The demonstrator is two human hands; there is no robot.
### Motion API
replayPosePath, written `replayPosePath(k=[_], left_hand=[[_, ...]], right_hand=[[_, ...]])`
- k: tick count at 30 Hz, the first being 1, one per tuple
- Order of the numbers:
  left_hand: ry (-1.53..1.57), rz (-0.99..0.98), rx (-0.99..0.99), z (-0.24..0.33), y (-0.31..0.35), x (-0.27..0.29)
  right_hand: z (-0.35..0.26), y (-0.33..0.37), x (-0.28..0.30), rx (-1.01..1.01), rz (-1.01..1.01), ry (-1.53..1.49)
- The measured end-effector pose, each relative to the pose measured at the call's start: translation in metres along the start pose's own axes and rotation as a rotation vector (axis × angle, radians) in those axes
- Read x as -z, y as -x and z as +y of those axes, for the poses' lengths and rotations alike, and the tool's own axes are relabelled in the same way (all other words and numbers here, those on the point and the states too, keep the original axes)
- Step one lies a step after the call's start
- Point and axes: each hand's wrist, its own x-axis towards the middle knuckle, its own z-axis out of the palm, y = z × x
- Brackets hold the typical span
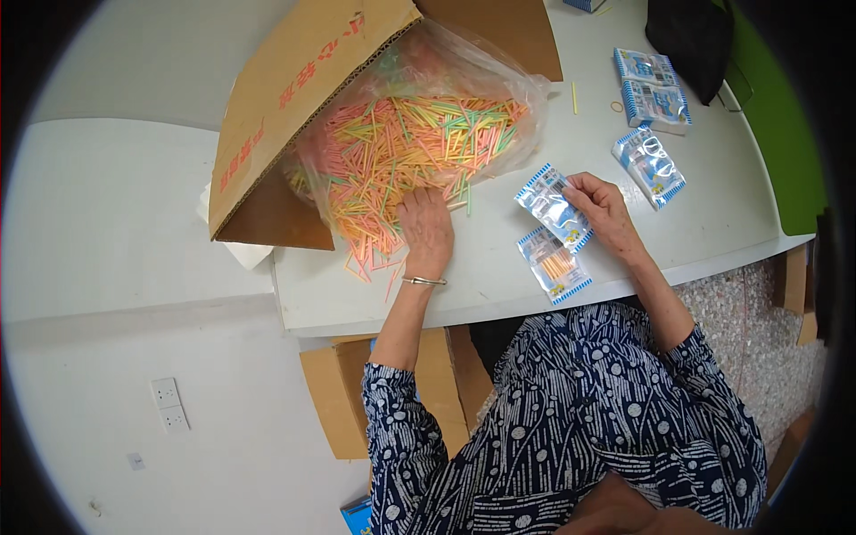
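My left hand [426, 227] rests at the near edge of a big heap of thin pastel sticks [401, 143], pink, yellow, orange and green. Its fingers are curled together down onto the sticks, and the fingertips are partly hidden. A clear plastic bag [530, 98] lies spread around the heap, its mouth open. My right hand [606, 209] pinches the right side of a blue-and-white striped packet [553, 205] with a shiny clear middle. Just below it, partly covered by it, a similar packet [555, 266] lies on the table with tan sticks showing through.
A tilted cardboard box [303, 98] stands around the bag. Several more packets [649, 165] lie to the right, near a rubber band [616, 106] and a loose yellow stick [574, 98]. A black bag [691, 45] and a green panel [771, 134] edge the white table [713, 201].
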Motion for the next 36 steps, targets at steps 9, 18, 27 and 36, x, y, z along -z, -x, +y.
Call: replayPosePath(k=[9,18,27,36], left_hand=[[0.568,-0.032,0.357,-0.006,0.012,0.006],[1.221,0.198,0.493,-0.003,0.021,0.015],[2.295,0.202,0.748,0.002,0.008,0.021],[2.674,0.189,0.621,-0.001,0.006,0.020]], right_hand=[[0.004,-0.001,0.001,0.006,-0.007,-0.011],[0.001,-0.001,-0.002,0.010,-0.002,0.035],[-0.001,0.000,-0.002,0.020,0.023,0.041],[-0.003,0.001,-0.001,-0.008,0.012,0.034]])
